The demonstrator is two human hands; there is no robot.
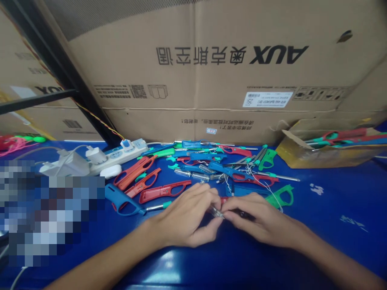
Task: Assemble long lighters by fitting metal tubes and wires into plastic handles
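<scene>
My left hand and my right hand meet over the blue table, fingers pinched together on a small clear and metal part. A dark red piece shows just behind the fingertips, mostly hidden. Right behind my hands lies a heap of plastic handle shells in red, blue and green, mixed with thin metal rods and white wires. A red shell and a blue shell lie nearest my left hand; a green shell sits beside my right.
A white power strip with plugged chargers lies at the back left. A torn cardboard tray with long red and green parts stands at the right. A big cardboard box walls off the back. A blurred patch covers the left.
</scene>
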